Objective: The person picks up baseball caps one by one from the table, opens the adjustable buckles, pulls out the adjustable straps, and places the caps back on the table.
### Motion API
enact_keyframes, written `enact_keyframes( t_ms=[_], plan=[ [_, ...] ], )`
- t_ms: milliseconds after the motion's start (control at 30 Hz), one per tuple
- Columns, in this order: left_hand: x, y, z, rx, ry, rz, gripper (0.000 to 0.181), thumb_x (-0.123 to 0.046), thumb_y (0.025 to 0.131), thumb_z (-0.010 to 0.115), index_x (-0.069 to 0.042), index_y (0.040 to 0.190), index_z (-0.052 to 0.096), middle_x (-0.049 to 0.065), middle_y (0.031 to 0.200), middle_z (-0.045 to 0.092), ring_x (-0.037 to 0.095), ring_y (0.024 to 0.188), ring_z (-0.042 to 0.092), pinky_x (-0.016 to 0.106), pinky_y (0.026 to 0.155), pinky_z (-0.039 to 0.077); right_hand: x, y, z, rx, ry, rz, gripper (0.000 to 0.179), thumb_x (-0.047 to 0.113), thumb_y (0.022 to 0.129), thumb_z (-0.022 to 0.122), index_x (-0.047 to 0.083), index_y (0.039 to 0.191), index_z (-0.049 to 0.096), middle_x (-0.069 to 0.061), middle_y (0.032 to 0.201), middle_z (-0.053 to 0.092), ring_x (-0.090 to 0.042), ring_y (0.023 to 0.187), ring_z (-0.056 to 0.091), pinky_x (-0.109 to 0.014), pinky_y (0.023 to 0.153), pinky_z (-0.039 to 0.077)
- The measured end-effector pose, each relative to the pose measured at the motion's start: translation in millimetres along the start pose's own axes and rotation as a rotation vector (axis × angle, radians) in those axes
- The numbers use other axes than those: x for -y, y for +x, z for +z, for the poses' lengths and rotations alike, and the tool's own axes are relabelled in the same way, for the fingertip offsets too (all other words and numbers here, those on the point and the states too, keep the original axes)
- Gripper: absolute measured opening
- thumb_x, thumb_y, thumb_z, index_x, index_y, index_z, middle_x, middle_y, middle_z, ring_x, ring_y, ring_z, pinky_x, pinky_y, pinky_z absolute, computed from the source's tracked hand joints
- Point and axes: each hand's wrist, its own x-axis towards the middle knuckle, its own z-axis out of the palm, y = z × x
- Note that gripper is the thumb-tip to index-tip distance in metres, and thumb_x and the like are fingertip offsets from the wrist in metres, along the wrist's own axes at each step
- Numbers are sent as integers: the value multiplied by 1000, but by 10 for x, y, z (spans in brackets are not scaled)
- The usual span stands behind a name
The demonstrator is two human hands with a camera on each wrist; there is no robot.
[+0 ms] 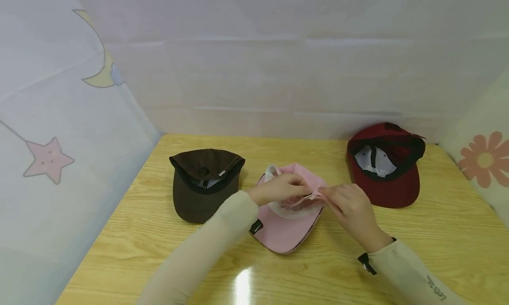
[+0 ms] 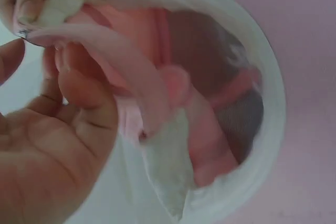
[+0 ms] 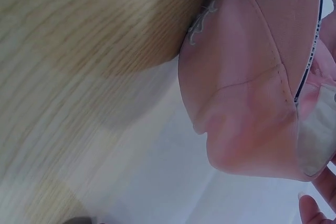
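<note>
A pink cap (image 1: pixel 284 234) lies upside down on the table, its white sweatband ring facing up and its brim toward me. My left hand (image 1: pixel 282 189) reaches over the crown opening and pinches the back strap (image 2: pixel 113 45) near a small metal clasp (image 2: pixel 23 33). From the other side, my right hand (image 1: pixel 350 207) pinches the strap end by the same clasp. In the left wrist view the strap arches across the opening, over the mesh inside. The right wrist view shows the outside of the pink crown (image 3: pixel 247 103), with fingers only partly visible at the right edge.
A dark brown cap (image 1: pixel 204 203) lies upturned left of the pink one. To the right, a dark red cap (image 1: pixel 397 190) rests upturned near the back wall. The wooden table (image 1: pixel 131 243) meets printed cloth walls (image 1: pixel 258 75) at the back and sides.
</note>
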Motion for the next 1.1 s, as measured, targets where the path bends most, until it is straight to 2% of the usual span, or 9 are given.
enact_keyframes(
  t_ms=[133,300,400,533,600,867,1000,1100],
  plan=[
    [-35,-32,-4,56,-74,-43,35,-19,100,52,-3,69,52,1,56,37,15,50,31,28,53,32,8,2,19,-21,-5,-40,41,30,103,48,2,91,75,-7,74,69,-24,64,62,-39,58,44],
    [-114,-87,-4,93,63,-120,42,-28,94,46,-8,58,39,-2,53,33,11,47,26,26,48,25,20,5,18,-26,-13,-53,41,29,104,48,1,90,75,-8,74,69,-25,64,63,-41,60,45],
    [-148,-96,15,85,123,-204,38,-33,89,45,-9,60,47,-2,54,41,9,47,33,24,46,22,25,2,25,-35,-23,-64,40,27,104,48,0,90,75,-9,74,69,-25,64,63,-41,60,46],
    [-135,-84,45,49,78,-269,31,-31,88,47,-7,77,64,0,65,61,11,51,47,23,45,25,31,-8,36,-41,-36,-74,39,25,104,48,0,91,75,-9,74,68,-26,64,63,-41,59,46],
    [-118,-74,55,48,41,-259,30,-28,89,47,-6,84,66,0,69,64,12,51,48,22,45,27,34,-17,37,-41,-39,-73,40,26,104,48,-1,91,75,-9,74,68,-26,64,64,-41,59,47],
    [-29,-40,93,51,-151,-190,28,-24,93,48,-8,74,61,-3,63,54,7,45,34,21,44,24,38,-36,53,-60,-14,-70,40,26,104,48,-2,91,74,-10,75,68,-26,63,64,-42,59,50],
    [22,-47,90,37,-157,-149,31,-25,95,50,-5,77,64,-1,63,55,6,44,35,22,45,25,46,-26,50,-51,-15,-74,40,25,104,47,-3,91,73,-10,75,68,-26,63,64,-42,59,49],
    [41,-55,82,37,-143,-142,32,-26,97,50,-5,78,65,0,64,56,5,45,37,23,47,28,63,-16,26,-8,-29,-75,40,23,105,45,-3,93,73,-11,76,68,-26,64,65,-41,60,49]
  ],
)
